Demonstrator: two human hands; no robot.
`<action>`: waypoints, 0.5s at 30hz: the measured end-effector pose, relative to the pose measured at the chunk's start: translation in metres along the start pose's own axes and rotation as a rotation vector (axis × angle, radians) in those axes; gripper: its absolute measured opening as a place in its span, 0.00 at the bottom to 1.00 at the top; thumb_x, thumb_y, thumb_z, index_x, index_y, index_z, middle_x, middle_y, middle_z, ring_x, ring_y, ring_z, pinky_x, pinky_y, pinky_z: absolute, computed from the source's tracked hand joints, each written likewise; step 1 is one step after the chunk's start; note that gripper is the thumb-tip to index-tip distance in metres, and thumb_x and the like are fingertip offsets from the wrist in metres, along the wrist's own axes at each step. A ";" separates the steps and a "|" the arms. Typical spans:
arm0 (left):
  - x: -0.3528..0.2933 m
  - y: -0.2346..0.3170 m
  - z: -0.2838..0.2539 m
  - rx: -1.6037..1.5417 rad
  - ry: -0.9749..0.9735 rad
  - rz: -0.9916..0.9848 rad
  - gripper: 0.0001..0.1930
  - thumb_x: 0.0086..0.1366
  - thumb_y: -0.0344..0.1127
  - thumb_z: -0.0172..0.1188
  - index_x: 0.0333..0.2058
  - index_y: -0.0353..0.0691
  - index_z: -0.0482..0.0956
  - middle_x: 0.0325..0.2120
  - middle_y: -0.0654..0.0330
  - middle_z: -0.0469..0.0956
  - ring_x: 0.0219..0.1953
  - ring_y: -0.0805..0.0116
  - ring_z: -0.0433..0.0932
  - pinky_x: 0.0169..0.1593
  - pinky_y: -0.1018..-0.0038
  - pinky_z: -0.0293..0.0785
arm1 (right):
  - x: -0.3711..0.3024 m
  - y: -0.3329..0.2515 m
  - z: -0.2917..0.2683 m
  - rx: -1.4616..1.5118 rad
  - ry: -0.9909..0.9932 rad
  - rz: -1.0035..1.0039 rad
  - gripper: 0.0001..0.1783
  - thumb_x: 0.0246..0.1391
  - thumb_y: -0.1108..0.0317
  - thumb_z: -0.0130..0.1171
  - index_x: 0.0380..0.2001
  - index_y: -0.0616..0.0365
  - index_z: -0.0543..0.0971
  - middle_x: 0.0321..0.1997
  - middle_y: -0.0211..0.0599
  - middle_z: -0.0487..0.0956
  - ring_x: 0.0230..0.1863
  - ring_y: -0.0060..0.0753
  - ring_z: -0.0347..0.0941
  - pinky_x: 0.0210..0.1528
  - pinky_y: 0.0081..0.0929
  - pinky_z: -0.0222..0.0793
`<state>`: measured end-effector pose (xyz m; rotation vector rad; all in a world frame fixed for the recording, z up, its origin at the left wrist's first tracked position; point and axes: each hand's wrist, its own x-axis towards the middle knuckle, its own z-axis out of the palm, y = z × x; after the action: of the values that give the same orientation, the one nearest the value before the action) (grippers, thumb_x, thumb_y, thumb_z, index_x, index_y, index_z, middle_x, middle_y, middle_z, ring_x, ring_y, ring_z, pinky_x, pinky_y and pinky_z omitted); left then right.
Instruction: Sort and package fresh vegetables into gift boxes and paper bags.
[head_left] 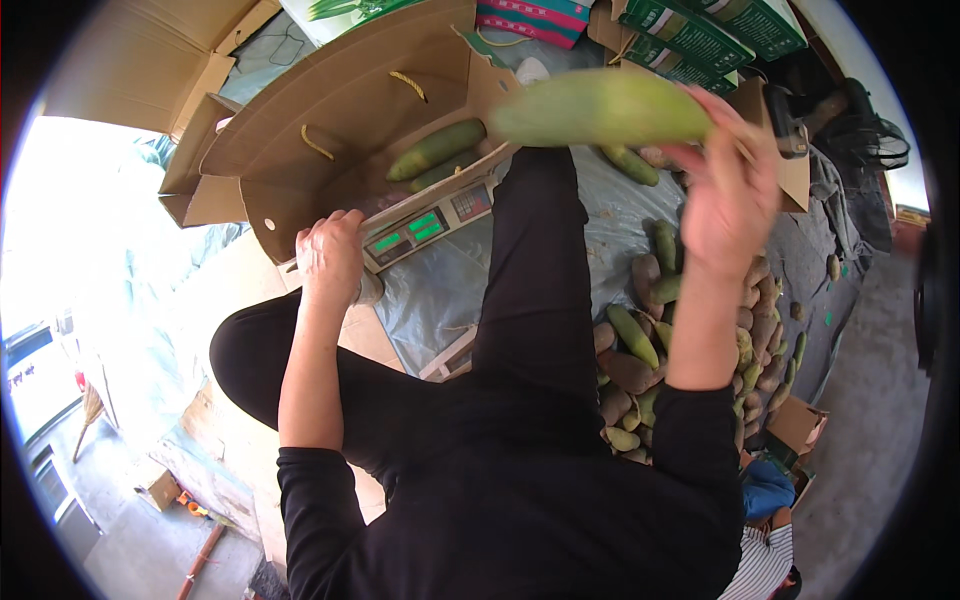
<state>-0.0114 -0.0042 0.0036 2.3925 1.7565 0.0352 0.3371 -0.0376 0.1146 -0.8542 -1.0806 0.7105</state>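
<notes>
My right hand (735, 190) is closed around the right end of a large green radish (600, 108). That radish is held up in the air beside the right end of a big open cardboard box (350, 115), slightly blurred. My left hand (330, 250) grips the near edge of the box at its left corner, fingers bent over the rim. Inside the box lie green radishes (437, 148), partly hidden by the near wall. Under the box's near side shows a weighing scale (405, 236) with lit green displays and a keypad.
Right of my legs spreads a heap of green and brownish radishes (628, 335) on plastic sheeting. Green printed cartons (690, 40) stand at the far right, near a black fan (880, 145). A person in a striped top (765, 560) is at the lower right. A broom (90, 405) stands at left.
</notes>
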 end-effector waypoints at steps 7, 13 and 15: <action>-0.004 -0.001 -0.002 0.022 -0.014 -0.006 0.04 0.55 0.31 0.55 0.30 0.44 0.76 0.29 0.60 0.76 0.36 0.58 0.76 0.41 0.61 0.67 | -0.015 0.124 0.136 0.133 -0.053 0.403 0.03 0.55 0.72 0.55 0.34 0.56 0.74 0.43 0.37 0.78 0.41 0.28 0.76 0.35 0.26 0.77; 0.007 0.010 0.001 0.060 -0.065 0.028 0.08 0.54 0.31 0.56 0.34 0.44 0.76 0.32 0.59 0.77 0.40 0.58 0.76 0.42 0.60 0.69 | -0.041 0.200 0.188 -0.105 0.152 0.555 0.12 0.47 0.73 0.58 0.37 0.60 0.74 0.37 0.37 0.77 0.36 0.31 0.74 0.36 0.27 0.73; 0.006 0.007 0.002 0.072 -0.092 0.017 0.10 0.54 0.31 0.56 0.37 0.44 0.76 0.34 0.58 0.77 0.40 0.57 0.76 0.42 0.60 0.69 | -0.051 0.196 0.192 -0.461 0.115 0.370 0.19 0.43 0.73 0.60 0.41 0.62 0.73 0.39 0.43 0.77 0.39 0.40 0.74 0.44 0.31 0.70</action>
<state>-0.0022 -0.0006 0.0023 2.4174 1.7248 -0.1360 0.1234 0.0635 -0.0342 -1.5008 -1.0066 0.7148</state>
